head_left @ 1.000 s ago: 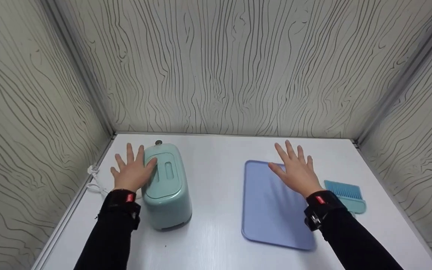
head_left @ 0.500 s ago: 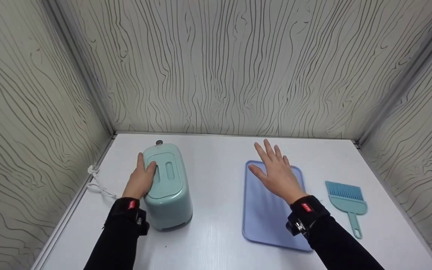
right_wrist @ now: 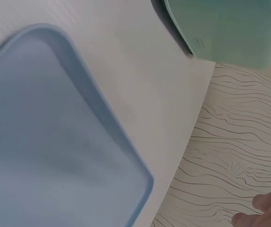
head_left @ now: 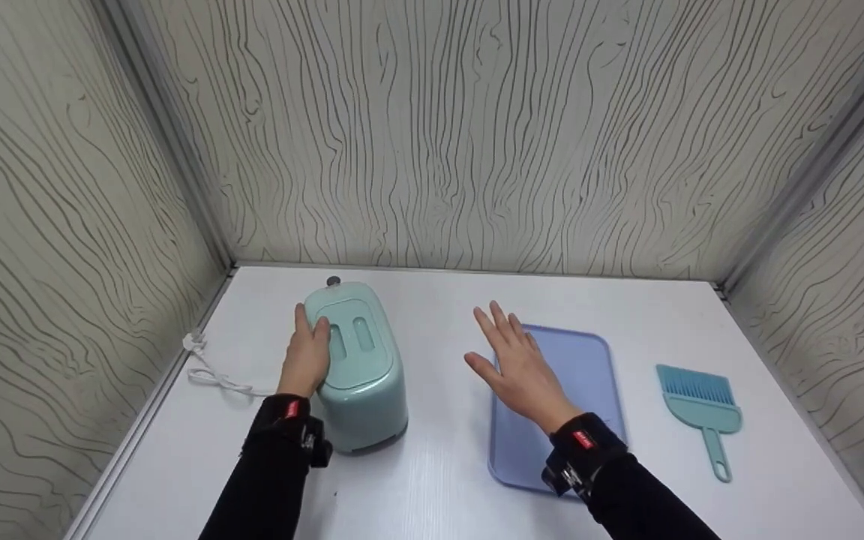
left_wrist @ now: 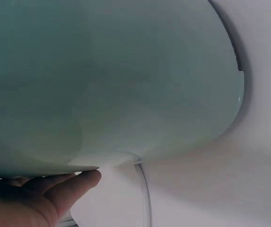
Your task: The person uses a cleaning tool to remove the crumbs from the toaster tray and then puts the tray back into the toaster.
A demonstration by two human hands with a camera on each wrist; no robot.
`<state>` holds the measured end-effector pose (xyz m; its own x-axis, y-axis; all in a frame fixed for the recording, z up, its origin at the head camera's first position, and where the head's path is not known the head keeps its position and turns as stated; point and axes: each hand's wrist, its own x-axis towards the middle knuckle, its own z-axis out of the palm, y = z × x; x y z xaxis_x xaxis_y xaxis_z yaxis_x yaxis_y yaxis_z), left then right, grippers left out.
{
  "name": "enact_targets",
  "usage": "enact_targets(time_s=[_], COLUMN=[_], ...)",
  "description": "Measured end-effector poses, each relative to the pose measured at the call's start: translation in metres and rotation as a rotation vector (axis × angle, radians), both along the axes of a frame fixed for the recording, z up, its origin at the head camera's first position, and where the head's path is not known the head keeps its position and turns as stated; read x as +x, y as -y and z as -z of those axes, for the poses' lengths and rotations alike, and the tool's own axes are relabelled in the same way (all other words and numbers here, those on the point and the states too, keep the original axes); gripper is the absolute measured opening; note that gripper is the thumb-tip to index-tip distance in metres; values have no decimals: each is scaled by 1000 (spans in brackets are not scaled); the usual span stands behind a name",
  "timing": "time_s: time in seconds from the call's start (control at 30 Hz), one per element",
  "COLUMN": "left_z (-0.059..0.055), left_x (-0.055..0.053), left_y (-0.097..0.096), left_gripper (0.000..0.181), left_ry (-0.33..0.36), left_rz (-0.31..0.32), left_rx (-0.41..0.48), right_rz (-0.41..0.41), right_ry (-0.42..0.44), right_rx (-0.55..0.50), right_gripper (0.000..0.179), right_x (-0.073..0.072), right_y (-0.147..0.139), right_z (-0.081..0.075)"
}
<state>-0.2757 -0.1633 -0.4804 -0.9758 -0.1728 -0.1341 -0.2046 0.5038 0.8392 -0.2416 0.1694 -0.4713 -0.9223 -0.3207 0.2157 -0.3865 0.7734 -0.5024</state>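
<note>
A mint-green toaster [head_left: 361, 360] with two slot-shaped recesses in its top stands left of the middle of the table. My left hand [head_left: 306, 360] rests on its left side, thumb at the top edge. In the left wrist view the straight fingers [left_wrist: 74, 189] lie along the toaster's wall [left_wrist: 126, 85]. My right hand [head_left: 518, 371] is spread over the left part of a blue tray [head_left: 589, 375], with nothing in it. Its fingertips [right_wrist: 265, 203] show at the lower right of the right wrist view, apart from the toaster.
A white power cord [head_left: 214, 377] with a plug runs left from the toaster. To the right of the tray lies a small teal brush [head_left: 702, 409], handle toward me. Patterned panels [head_left: 447, 135] wall in the table [head_left: 432, 487] at the back and both sides.
My left hand, first spread over the toaster's left edge, has come against its side, and the toaster has shifted a little right. My right hand has moved left over the tray, uncovering the brush.
</note>
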Motion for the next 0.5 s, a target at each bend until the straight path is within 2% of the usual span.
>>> enact_targets(time_s=[0.27,0.5], left_z=[-2,-1], left_x=[-5,-7], left_y=[-18,-29], left_gripper=[69,70], left_ry=[-34,0], left_rz=[-27,-65], left_rx=[23,59], right_rz=[2,26], right_ry=[87,255], right_rx=[-144,-375], right_gripper=[73,71], right_x=[9,11], right_y=[22,40], right_z=[20,39])
